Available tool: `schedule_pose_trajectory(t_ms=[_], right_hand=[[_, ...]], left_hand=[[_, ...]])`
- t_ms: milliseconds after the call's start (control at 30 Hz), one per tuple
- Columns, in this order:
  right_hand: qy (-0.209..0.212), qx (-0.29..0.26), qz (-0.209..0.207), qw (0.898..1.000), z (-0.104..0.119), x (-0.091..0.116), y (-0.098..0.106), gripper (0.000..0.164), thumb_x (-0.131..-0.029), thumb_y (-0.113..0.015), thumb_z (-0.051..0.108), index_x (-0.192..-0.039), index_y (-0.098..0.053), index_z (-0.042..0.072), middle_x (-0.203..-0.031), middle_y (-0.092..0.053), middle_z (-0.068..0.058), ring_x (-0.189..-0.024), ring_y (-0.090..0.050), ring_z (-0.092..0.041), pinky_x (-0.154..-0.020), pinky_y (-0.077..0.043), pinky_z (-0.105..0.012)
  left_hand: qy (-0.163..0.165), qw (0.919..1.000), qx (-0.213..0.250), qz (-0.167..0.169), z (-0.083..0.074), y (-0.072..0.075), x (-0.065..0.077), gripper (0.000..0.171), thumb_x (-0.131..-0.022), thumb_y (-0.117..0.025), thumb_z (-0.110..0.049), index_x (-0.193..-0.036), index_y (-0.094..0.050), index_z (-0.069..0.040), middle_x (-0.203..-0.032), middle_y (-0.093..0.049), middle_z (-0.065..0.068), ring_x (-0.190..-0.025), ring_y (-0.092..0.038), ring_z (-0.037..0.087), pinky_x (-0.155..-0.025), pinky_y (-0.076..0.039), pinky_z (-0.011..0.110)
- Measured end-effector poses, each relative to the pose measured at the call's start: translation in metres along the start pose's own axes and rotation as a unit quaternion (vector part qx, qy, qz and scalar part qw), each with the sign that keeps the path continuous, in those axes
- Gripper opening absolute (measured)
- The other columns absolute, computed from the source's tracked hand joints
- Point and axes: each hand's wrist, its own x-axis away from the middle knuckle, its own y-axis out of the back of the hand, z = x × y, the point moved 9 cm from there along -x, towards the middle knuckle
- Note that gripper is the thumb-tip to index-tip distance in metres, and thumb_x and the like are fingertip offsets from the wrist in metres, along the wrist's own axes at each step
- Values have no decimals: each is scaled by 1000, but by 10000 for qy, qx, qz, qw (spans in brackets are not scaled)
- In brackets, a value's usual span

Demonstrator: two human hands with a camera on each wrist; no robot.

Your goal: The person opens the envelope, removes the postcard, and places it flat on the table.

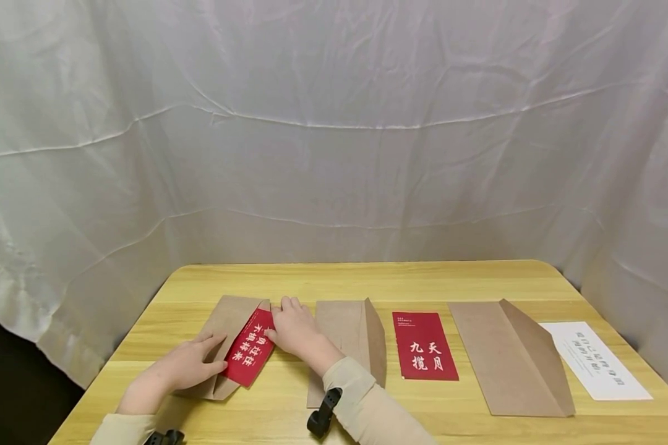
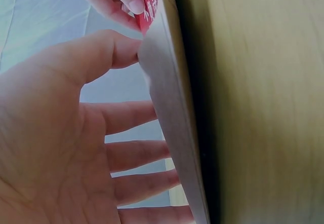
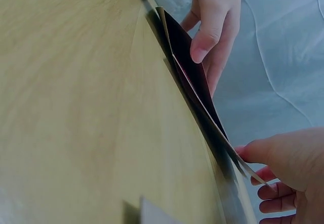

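Observation:
A red card (image 1: pixel 250 349) with white lettering lies partly inside the leftmost brown envelope (image 1: pixel 239 306), its outer part showing at the opening. My left hand (image 1: pixel 186 368) rests on that envelope, fingers spread and straight over it, thumb near the mouth beside the card. In the left wrist view the thumb (image 2: pixel 124 51) touches the paper edge. At the card's upper right my right hand (image 1: pixel 297 324) pinches the card near the envelope's flap. Seen from the right wrist, its thumb and fingers (image 3: pixel 258 150) meet at the end of the thin layers.
Another brown envelope (image 1: pixel 339 327) lies partly beneath my right forearm. Further right are a second red card (image 1: pixel 425 346), a third envelope (image 1: pixel 501 364) with its flap raised, and a white card (image 1: pixel 601 361) near the wooden table's (image 1: pixel 367 281) right edge. Grey curtains (image 1: pixel 334 154) hang behind.

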Motion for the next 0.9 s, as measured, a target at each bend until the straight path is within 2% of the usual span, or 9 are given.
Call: schedule_pose_trajectory(t_ms=[367, 900], right_hand=[[29, -60, -91, 9999, -3, 1, 2, 48, -92, -62, 46, -127, -63, 13, -107, -53, -2, -97, -47, -14, -84, -46, -29], [329, 250, -322, 9986, -6, 7, 12, 47, -92, -64, 45, -125, -65, 11, -104, -52, -2, -95, -47, -15, -86, -47, -31]], left_hand=[[104, 9999, 69, 45, 1, 1, 1, 68, -89, -65, -38, -144, -46, -3, -148, -36, 34, -131, -41, 55, -103, -39, 64], [159, 9999, 14, 19, 4, 1, 1, 68, -89, -65, -38, -143, -46, -2, -147, -37, 35, -130, -41, 56, -103, -39, 64]])
